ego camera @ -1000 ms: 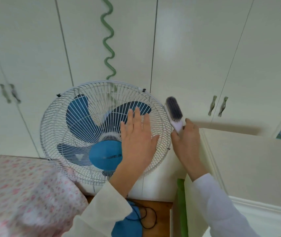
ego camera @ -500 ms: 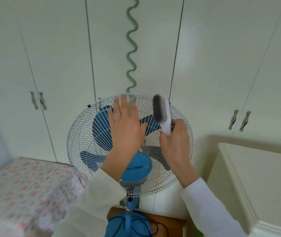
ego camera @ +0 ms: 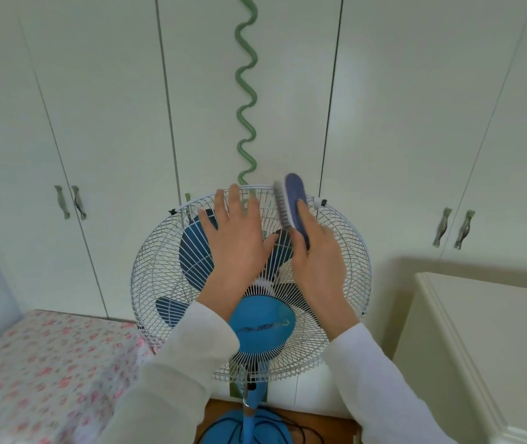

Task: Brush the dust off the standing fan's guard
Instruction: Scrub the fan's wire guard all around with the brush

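A standing fan with a white wire guard (ego camera: 345, 261), blue blades and a blue hub (ego camera: 262, 328) stands in front of white wardrobe doors. My left hand (ego camera: 238, 245) lies flat on the upper part of the guard, fingers spread, reaching its top rim. My right hand (ego camera: 318, 261) grips a blue-backed brush (ego camera: 292, 203) with pale bristles. The brush head rests against the top right of the guard, bristles facing left. The fan's blue pole (ego camera: 252, 402) and round base (ego camera: 246, 431) show below.
A bed with a pink floral cover (ego camera: 41, 373) lies at the lower left. A cream cabinet (ego camera: 486, 347) stands at the right. White wardrobe doors with green handles (ego camera: 451, 227) fill the background, with a green wavy strip (ego camera: 246, 91) above the fan. A black cable lies on the wooden floor (ego camera: 313, 421).
Both hands have moved up the guard toward its top rim. The brush has turned so that its blue back faces me, and its head now sits at the top right of the guard.
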Demonstrator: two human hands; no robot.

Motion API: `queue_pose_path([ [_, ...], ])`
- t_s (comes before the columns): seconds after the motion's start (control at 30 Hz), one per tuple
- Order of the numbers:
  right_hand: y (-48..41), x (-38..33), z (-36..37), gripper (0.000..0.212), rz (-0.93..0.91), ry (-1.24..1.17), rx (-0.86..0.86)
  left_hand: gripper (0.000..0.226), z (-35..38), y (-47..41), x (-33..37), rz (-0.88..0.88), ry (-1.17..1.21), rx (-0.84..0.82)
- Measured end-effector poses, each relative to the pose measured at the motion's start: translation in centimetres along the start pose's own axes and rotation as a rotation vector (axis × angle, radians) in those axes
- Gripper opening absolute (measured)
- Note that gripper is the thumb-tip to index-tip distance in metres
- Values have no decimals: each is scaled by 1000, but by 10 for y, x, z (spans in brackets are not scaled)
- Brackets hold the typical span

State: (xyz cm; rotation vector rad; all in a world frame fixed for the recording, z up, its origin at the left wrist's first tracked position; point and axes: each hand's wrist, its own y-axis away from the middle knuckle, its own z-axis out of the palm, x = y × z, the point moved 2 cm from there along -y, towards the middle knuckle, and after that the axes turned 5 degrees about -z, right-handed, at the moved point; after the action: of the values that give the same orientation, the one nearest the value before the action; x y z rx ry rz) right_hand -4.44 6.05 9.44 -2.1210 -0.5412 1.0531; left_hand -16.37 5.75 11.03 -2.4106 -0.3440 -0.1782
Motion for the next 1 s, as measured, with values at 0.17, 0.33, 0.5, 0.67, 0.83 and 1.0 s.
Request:
queue_pose_path([
  [0.17,11,39,-24,45,241,-11,132,68,1,2,2,10,-5,12],
  [0.33,0,10,-9,48,32,-18,36,66,8,2,9,-6,15,37],
  [0.5,-6,24,-10,47,120,-43,49,66,5,2,7,-23,29,48],
  [0.67,22,57,-24,45,242,-74,164,64,6,6,6,-26,9,61],
  [0.83,24,59,-19,46,236,-101,162,62,1,10,6,-39,62,68],
  [1.0,25,58,-19,46,208,-129,173,63,-3,11,26,81,95,165],
])
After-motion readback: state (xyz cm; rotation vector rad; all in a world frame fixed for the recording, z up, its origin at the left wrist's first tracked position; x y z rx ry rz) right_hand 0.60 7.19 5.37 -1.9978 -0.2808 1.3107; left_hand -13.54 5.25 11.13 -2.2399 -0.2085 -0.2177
